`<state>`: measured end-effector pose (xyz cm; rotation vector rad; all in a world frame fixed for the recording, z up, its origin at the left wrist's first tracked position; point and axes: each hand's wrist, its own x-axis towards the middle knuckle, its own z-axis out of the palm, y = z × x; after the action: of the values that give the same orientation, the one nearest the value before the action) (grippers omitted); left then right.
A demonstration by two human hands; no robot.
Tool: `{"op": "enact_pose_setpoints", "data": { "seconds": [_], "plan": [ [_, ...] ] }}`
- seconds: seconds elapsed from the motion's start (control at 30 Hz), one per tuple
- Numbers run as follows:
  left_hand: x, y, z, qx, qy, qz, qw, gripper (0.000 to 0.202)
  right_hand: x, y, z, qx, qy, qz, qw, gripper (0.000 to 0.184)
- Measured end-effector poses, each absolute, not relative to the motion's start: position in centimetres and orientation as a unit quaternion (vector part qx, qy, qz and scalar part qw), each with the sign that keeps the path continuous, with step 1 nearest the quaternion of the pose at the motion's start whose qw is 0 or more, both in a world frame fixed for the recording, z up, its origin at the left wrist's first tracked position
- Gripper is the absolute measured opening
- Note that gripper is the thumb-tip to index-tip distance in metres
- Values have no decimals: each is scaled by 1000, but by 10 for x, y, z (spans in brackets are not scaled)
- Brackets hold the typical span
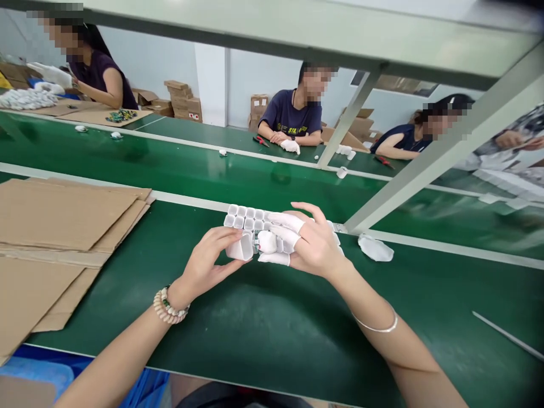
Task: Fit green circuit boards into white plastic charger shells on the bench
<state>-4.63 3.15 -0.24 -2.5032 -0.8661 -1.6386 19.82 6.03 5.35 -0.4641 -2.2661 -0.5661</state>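
My left hand [208, 262] pinches a small white plastic housing [240, 247] just above the green table. My right hand [306, 241], with white finger cots on several fingers, is closed on a small part with a green piece at the housing's open end [256, 242]. Both hands meet over the near edge of a block of several white housings [246, 217] packed in rows on the table. What exactly the right fingers hold is partly hidden.
Flat cardboard sheets [59, 226] lie at the left. A white crumpled piece [375, 248] rests right of my hands, a thin white rod [505, 335] further right. A slanted metal frame post [425, 164] crosses above. Across the green conveyor [170, 164], three people sit working; boxes [182, 99] stand behind.
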Motion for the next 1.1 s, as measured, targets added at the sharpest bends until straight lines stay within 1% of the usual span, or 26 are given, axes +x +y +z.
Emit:
{"op": "enact_pose_setpoints", "data": {
  "seconds": [0.2,0.43,0.73,0.87,1.1],
  "plan": [
    [-46,32,-5,-828,-256,-500,10,59,198,57,54,-156,-889,-250,351,23],
    [-46,30,-7,-828,-277,-488,12,60,196,52,57,-147,-893,-271,328,21],
    [-45,29,-7,-834,-285,-473,11,58,195,48,57,-159,-898,-299,280,21],
    [-45,29,-6,-835,-282,-473,7,59,193,46,58,-166,-894,-314,275,23],
    [-43,28,-5,-838,-282,-467,11,59,192,42,59,-176,-900,-304,256,26]
  ]
}}
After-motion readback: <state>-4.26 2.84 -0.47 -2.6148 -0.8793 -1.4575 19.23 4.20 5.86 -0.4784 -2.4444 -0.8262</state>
